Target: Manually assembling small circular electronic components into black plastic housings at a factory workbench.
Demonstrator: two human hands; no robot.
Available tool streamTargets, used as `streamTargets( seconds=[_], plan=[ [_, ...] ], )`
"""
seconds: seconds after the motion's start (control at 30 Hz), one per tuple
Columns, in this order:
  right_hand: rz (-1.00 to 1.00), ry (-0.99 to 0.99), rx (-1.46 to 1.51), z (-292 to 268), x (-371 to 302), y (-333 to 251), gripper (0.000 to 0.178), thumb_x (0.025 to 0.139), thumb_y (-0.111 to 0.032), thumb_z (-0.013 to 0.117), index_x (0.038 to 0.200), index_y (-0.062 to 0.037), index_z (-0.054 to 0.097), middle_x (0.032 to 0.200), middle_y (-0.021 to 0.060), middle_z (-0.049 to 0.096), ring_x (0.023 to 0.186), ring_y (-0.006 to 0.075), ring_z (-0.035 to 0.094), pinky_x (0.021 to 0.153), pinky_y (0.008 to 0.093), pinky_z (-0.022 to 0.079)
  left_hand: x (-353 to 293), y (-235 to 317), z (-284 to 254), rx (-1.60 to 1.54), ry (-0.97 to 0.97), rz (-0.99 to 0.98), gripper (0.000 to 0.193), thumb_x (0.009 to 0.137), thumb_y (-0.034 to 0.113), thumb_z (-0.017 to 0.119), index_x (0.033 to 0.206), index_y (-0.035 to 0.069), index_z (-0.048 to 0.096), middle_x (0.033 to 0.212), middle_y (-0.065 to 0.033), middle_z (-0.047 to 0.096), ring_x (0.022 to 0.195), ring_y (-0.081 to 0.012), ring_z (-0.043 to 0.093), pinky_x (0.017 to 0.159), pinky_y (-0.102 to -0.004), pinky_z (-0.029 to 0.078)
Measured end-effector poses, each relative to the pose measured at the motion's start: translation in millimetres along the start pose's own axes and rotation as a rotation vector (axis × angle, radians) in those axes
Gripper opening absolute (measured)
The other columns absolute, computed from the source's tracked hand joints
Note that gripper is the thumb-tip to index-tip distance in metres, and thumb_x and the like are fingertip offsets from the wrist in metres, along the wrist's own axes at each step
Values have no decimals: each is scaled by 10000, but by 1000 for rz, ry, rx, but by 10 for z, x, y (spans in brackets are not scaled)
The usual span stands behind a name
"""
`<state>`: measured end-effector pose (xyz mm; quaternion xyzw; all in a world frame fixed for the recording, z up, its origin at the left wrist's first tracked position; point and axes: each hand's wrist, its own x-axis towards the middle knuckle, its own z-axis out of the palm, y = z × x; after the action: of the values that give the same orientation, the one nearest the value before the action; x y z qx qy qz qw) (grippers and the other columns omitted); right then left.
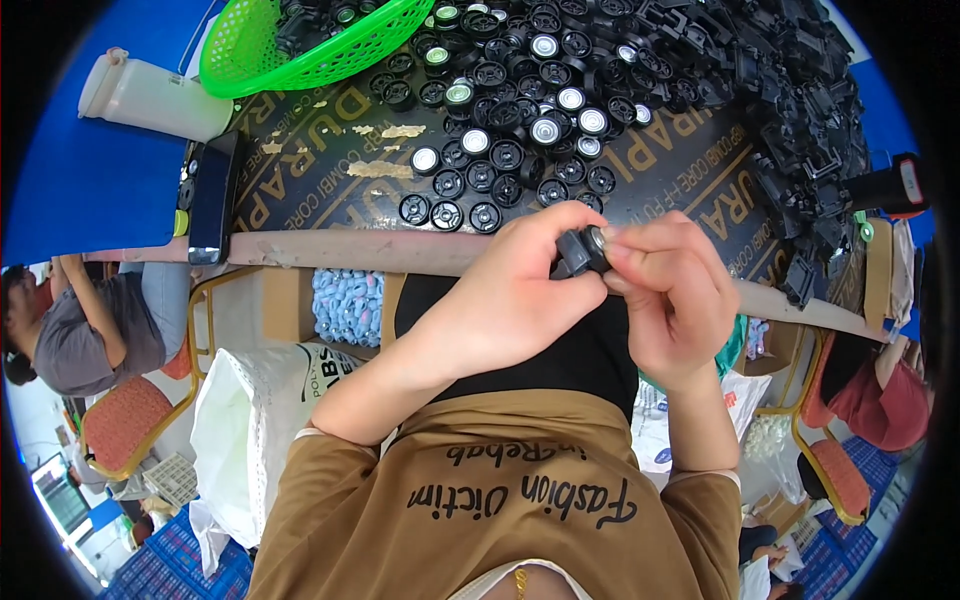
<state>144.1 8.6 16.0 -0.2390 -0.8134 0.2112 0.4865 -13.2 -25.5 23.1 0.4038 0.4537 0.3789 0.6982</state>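
Observation:
Both my hands meet just below the table's front edge (pixel 330 250). My left hand (pixel 510 290) and my right hand (pixel 675 290) pinch one small black wheel-shaped part (pixel 582 250) with a silvery cap between their fingertips. On the dark table top beyond lie several round black wheel parts (pixel 490 170), some with silver centres. A heap of black angular plastic pieces (pixel 790 90) fills the far right of the table.
A green mesh basket (pixel 300 50) with black parts stands at the back left, a white plastic jug (pixel 150 95) beside it, a dark phone (pixel 210 200) by the left edge. A white sack (pixel 260 420) sits under the table. Seated people are at far left (pixel 90 320) and right (pixel 890 390).

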Motion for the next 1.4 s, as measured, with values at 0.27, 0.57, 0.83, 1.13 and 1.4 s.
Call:
streamTargets(
  seconds=[0.27,0.57,0.83,1.13,1.4],
  plan=[
    [531,299,512,-169,-181,211,229,969,-183,411,1017,1,539,802,2,502,633,53,393,574,185,336,136,83,-54,-343,-171,138,476,935,294,467,1348,156,277,895,-114,549,753,-209,571,658,-307,468],
    [617,397,469,-4,-186,-76,392,724,124,621,1054,-9,456,995,47,425,821,108,513,712,211,440,327,-64,-42,-902,-161,233,439,963,453,315,1159,82,444,907,-124,585,772,-251,594,774,-390,480],
    [344,185,334,103,-232,-87,267,585,27,768,787,-4,596,918,67,529,782,205,571,708,307,480,361,-116,-5,-1060,-77,205,349,964,384,383,1116,84,477,874,-107,585,746,-207,578,716,-339,464],
    [-38,212,-245,212,-225,-30,266,593,-236,779,841,-170,710,934,17,487,836,208,463,714,318,374,205,-57,230,-1029,8,147,394,964,458,329,1122,113,435,826,-58,537,696,-141,541,623,-267,466],
    [97,220,-118,268,-228,-55,513,604,-178,792,1058,-71,576,934,70,504,800,204,476,690,320,400,150,-63,310,-775,166,333,401,967,444,319,1142,90,387,848,-81,520,691,-151,528,625,-272,470]
  ],
)
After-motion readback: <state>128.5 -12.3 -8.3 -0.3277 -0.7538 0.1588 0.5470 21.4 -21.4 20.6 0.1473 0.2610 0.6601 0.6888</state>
